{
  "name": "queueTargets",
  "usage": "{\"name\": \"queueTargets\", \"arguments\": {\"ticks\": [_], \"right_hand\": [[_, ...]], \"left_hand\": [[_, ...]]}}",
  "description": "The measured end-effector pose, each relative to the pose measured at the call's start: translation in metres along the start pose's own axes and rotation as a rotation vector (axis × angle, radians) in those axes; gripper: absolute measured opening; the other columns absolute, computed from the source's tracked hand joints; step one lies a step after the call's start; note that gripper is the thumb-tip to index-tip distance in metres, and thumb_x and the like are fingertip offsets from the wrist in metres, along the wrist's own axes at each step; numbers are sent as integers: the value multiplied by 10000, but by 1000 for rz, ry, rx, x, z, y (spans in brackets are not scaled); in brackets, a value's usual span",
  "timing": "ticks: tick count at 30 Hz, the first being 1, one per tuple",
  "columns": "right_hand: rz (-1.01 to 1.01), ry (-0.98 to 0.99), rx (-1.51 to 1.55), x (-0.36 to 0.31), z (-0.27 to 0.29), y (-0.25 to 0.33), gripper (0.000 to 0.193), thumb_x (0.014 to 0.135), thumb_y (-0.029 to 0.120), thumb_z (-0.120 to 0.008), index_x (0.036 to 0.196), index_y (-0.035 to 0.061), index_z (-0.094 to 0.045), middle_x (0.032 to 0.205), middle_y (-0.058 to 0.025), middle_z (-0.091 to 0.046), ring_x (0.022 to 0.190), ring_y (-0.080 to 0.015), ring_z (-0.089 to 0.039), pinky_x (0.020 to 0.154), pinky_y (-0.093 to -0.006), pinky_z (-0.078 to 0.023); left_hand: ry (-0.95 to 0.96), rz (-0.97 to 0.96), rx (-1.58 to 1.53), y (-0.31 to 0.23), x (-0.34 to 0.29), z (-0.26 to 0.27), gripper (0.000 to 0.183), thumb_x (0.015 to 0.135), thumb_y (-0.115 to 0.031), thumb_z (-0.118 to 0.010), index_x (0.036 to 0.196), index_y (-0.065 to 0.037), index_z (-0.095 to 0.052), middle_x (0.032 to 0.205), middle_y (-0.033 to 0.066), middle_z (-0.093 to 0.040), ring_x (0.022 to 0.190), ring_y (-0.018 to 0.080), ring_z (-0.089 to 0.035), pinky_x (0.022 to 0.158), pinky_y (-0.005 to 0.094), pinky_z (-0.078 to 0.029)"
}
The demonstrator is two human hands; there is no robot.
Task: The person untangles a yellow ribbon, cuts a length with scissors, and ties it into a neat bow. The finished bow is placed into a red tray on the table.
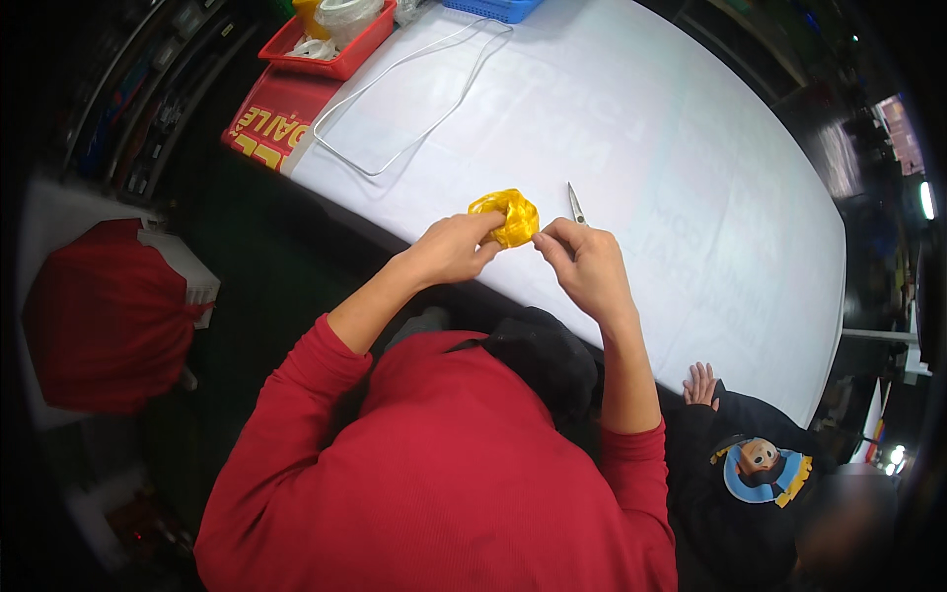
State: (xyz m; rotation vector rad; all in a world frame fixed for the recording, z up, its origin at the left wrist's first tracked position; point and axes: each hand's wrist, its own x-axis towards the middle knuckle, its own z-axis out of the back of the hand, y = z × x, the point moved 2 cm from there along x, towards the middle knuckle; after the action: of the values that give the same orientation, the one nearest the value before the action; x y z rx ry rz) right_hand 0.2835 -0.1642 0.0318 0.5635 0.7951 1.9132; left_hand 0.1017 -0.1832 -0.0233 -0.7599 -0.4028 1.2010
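A small roll of shiny yellow plastic twine (520, 229) is held just over the near edge of the white-covered table (631, 128). My left hand (456, 249) grips it from the left, with some fingers pushed into its hollow middle. At the roll's right edge, my right hand (590, 266) is closed in a pinch of thumb and forefinger; the bit of twine between the tips is too small to see clearly. Pointed metal scissors (575, 204) show beyond the right knuckles, blades away from me, their handles hidden by that hand.
A white cord loop (393, 163) lies on the table's left part. Behind it stand a red basket (340, 65) of bags and a blue basket (490, 8). At the right, a person in black (730, 434) rests a hand on the table edge. A red-covered object (109, 316) stands at left.
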Motion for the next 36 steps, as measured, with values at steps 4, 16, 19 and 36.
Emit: {"name": "queueTargets", "arguments": {"ticks": [4, 16, 19, 36], "right_hand": [[-52, -68, 102, 5, 5, -8, 184, 756, 208, -648, 689, 37, -631, 567, -87, -557, 484, -213, -519, 476, -316, -394], [-72, -50, 131, 27, -7, -19, 161, 730, 145, -694, 713, -4, -635, 604, -43, -570, 561, -104, -485, 527, -266, -385], [-67, 12, 258, 36, -14, -33, 170, 720, 220, -695, 712, 52, -667, 602, -72, -602, 542, -191, -551, 537, -302, -427], [103, -550, -272, 14, -61, -2, 141, 777, 69, -586, 906, 63, -644, 1316, -136, -367, 1262, -370, -273, 1002, -449, -273]], "left_hand": [[128, -1, 2, -21, -10, 3, 378, 837, -378, -502, 944, -15, -506, 855, 189, -592, 792, 339, -570, 703, 418, -440], [324, -133, 44, -26, -19, -20, 446, 873, -444, -424, 867, -26, -581, 811, 178, -602, 745, 337, -573, 690, 432, -443], [315, -178, -222, -19, -12, -19, 453, 895, -424, -378, 850, -24, -585, 822, 183, -593, 762, 333, -554, 717, 435, -425], [-120, 332, -1149, 4, 19, 10, 463, 914, -412, -435, 1022, 5, -608, 979, 94, -595, 938, 137, -498, 938, 316, -304]]}}
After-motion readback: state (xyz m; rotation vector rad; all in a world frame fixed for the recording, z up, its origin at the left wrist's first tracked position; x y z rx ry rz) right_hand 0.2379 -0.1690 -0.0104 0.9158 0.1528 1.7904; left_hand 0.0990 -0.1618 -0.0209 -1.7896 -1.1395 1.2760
